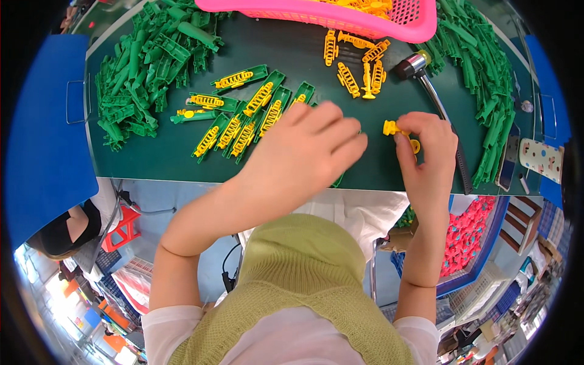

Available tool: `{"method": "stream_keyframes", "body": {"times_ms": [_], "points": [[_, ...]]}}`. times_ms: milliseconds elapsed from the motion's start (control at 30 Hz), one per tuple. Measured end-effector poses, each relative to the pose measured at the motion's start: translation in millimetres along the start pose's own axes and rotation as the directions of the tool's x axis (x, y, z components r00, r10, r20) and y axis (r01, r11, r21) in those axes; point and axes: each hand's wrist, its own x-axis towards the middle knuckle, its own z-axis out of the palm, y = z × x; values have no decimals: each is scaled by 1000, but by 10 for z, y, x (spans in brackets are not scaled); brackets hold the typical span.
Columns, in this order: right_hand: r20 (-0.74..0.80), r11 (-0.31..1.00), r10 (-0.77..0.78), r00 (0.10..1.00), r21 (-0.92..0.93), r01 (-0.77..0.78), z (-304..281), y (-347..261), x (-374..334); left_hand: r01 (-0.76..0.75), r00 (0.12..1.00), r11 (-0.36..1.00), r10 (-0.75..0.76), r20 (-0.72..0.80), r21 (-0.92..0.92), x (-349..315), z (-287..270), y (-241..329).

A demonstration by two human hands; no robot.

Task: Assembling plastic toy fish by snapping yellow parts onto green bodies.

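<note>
My right hand [429, 146] pinches a small yellow plastic piece [390, 128] between thumb and fingers over the front right of the table; a rounded yellow end shows below the fingers. My left hand [310, 143] is back up, slightly blurred, over the middle of the table, with its fingertips hidden. A green plastic shell piece [338, 180] peeks out beneath it; whether the hand grips it cannot be seen. Left of this hand lie several green shells with yellow ladder-like inserts [242, 139]. Loose yellow inserts [348, 79] lie beyond my hands.
A pink basket [267, 13] of yellow pieces stands at the far edge. Green shells form heaps at left [137, 73] and right [480, 85]. A hammer [435, 91] lies beside my right hand. Below the table, a blue-rimmed bin [465, 277] holds red pieces.
</note>
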Motion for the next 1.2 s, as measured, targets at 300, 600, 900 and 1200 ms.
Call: {"method": "stream_keyframes", "body": {"times_ms": [300,600,900,1200], "points": [[109,1000,16,994,-13,-14,115,-127,-89,8,996,996,0,93,-85,-144,109,33],[112,1000,-12,994,16,11,87,-122,-129,44,999,985,-48,-24,-169,-201,172,32],[165,946,-3,986,319,-51,-21,-295,-190,116,987,979,-133,-94,-170,-305,219,134],[188,955,-51,981,295,-7,165,-337,-256,123,986,966,-146,-86,-229,-395,213,86]]}}
